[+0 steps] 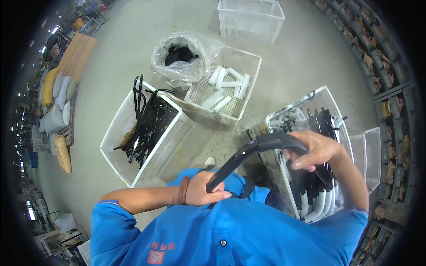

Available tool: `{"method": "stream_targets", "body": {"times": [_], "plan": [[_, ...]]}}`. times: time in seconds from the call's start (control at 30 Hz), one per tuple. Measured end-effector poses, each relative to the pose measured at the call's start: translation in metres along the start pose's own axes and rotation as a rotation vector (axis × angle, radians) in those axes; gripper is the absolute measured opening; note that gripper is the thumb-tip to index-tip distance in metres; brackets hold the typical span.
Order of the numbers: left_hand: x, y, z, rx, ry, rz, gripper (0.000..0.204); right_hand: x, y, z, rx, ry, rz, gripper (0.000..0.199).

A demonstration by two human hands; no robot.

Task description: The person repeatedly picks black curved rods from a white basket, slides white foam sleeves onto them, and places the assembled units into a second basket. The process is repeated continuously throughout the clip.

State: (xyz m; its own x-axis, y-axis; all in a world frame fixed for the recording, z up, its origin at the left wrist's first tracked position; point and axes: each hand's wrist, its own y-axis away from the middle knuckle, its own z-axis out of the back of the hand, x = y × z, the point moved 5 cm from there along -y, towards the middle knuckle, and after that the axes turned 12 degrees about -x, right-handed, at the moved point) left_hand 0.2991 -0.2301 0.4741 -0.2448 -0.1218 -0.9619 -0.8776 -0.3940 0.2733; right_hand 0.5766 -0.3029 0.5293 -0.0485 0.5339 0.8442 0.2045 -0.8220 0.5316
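A bent black tube [237, 158] arches in front of my body. A thicker, matte black sleeve [276, 141] covers its upper right stretch. My left hand [203, 188], with a brown band at the wrist, is closed round the tube's lower left end, close to my blue shirt. On the sleeved part, my right hand [316, 150] curls its fingers and thumb round the bend. Below that hand stands a white crate [326, 95] packed with black tubes and pieces with white or grey ends [317, 206].
To the left, a white crate [116, 128] holds many thin black bent rods [148, 128]. Ahead are a crate [250, 66] of white cylinders [231, 84] and a clear plastic bag [162, 60] with black parts. Another white crate [250, 22] sits farther off. Shelves [386, 88] line the right.
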Motion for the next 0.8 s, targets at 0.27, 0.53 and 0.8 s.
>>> {"method": "stream_targets", "body": {"times": [0.27,0.53,0.8], "plan": [[0.013,-0.019,-0.034,-0.09,-0.024,0.22,0.039,0.027,-0.039,-0.025,-0.345,1.145,0.798,0.019],[0.034,-0.038,-0.017,0.014,0.172,0.408,0.031,0.016,-0.082,-0.032,-0.302,1.378,0.857,0.021],[0.036,-0.062,0.061,0.271,0.715,0.37,0.02,0.033,-0.088,0.015,-0.63,1.11,0.493,0.075]]}}
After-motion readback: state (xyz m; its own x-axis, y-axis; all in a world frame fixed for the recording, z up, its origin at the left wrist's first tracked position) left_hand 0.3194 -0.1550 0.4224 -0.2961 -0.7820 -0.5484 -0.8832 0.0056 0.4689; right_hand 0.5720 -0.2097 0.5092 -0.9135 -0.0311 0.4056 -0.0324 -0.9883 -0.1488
